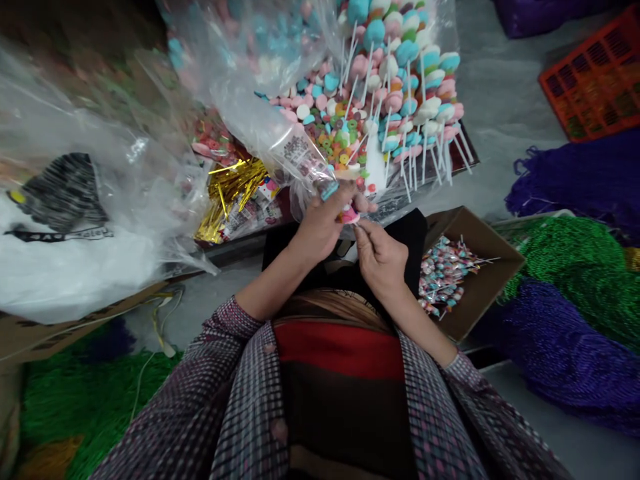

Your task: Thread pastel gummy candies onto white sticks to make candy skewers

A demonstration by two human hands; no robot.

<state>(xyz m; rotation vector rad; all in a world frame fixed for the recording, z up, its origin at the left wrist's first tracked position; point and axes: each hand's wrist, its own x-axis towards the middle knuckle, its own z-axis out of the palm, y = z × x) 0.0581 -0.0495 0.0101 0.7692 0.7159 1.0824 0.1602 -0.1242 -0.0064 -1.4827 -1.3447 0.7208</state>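
Above my dark-clad lap (280, 252), head view: forearms reaching forward and inward, hands nearly meeting. Left hand (323, 227) higher, back turned up, fingers curled round small candy (350, 215), pink part showing below them. Right hand (384, 257) lower, thumb and forefinger pinched narrow on candy's near end, other fingers folded in; whether stick or wrapper in pinch, cannot tell. Beyond hands, loose candies (345, 137) and candy skewers (400, 90); beside right forearm, cardboard box (500, 250) of wrapped sticks (444, 272)
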